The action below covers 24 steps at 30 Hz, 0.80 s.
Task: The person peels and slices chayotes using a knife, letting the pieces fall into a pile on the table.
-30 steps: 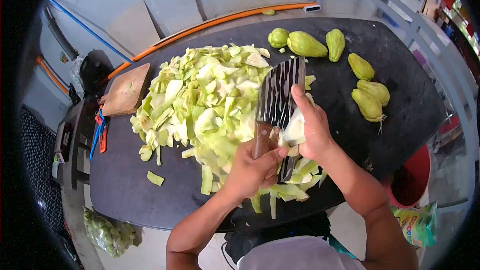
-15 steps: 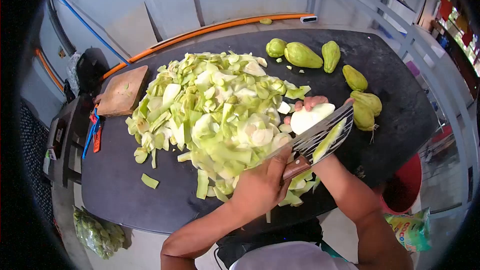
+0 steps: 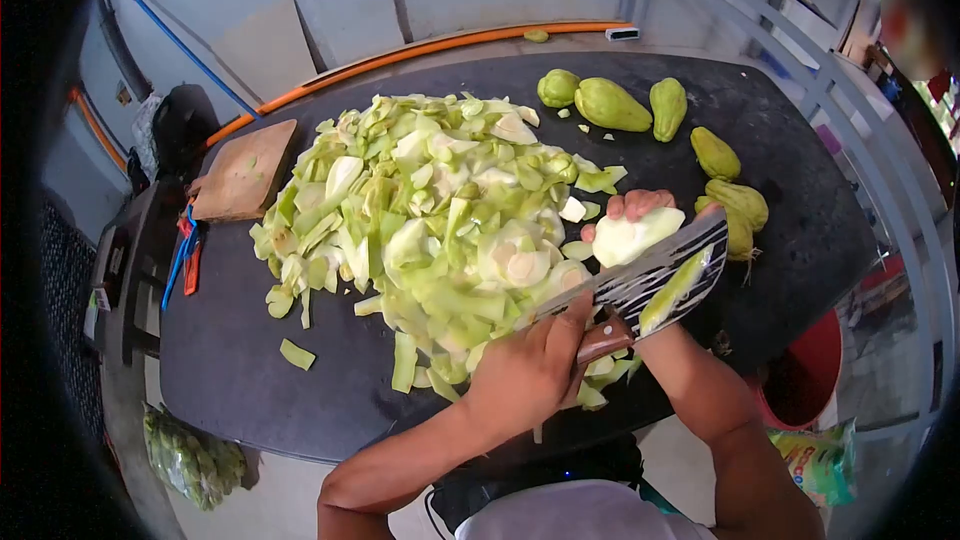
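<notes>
My left hand [image 3: 525, 375] is closed round the brown wooden handle of a broad-bladed cleaver [image 3: 692, 246]. The blade slants up to the right, wet and streaked, with a strip of green peel [image 3: 676, 289] stuck to its face. Behind the blade, my right hand [image 3: 642, 204] grips a pale, peeled chayote [image 3: 632, 236]; its fingers curl over the far side and the blade hides part of the palm. The cleaver's edge lies against or very close to the chayote; I cannot tell which. To the left spreads a large heap of chayote peelings [image 3: 430, 230].
Several unpeeled chayotes [image 3: 612, 106] lie along the back right of the dark table [image 3: 230, 360]. A wooden board [image 3: 245, 172] rests at the left edge. A red bucket [image 3: 812, 365] stands below right, beside a printed bag [image 3: 815, 465]. A bag of greens [image 3: 195, 455] sits on the floor.
The cleaver and the chayote have shifted slightly to the right, the blade a little further than the chayote. Both hands keep their hold. The camera view has moved a little.
</notes>
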Tool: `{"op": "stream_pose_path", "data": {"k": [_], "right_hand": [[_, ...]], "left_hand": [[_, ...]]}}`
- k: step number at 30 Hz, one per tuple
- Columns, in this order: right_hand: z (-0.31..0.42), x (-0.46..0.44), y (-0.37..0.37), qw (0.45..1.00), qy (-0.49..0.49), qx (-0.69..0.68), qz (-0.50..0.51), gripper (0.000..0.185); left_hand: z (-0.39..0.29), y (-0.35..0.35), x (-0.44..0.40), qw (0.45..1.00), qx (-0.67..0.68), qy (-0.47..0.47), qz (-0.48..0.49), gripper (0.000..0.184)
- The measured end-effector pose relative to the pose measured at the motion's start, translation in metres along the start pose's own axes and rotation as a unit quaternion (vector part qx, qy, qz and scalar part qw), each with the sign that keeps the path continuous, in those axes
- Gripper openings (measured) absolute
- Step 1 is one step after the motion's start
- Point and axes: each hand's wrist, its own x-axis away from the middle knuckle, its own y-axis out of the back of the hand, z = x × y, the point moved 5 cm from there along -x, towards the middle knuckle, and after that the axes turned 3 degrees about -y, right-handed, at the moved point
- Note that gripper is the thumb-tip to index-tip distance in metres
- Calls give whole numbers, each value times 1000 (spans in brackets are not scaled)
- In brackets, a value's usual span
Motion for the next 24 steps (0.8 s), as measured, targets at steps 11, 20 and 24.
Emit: {"op": "stream_pose_path", "data": {"k": [11, 20, 24], "right_hand": [[-15, 14, -25, 983, 57, 170, -41, 25], [-30, 25, -31, 977, -124, 10, -173, 57], [-30, 19, -27, 979, -59, 135, -141, 58]], "left_hand": [[4, -2, -5, 996, 35, 76, 34, 78], [16, -6, -9, 998, 30, 58, -7, 69], [13, 1, -12, 996, 7, 89, -14, 65]]}}
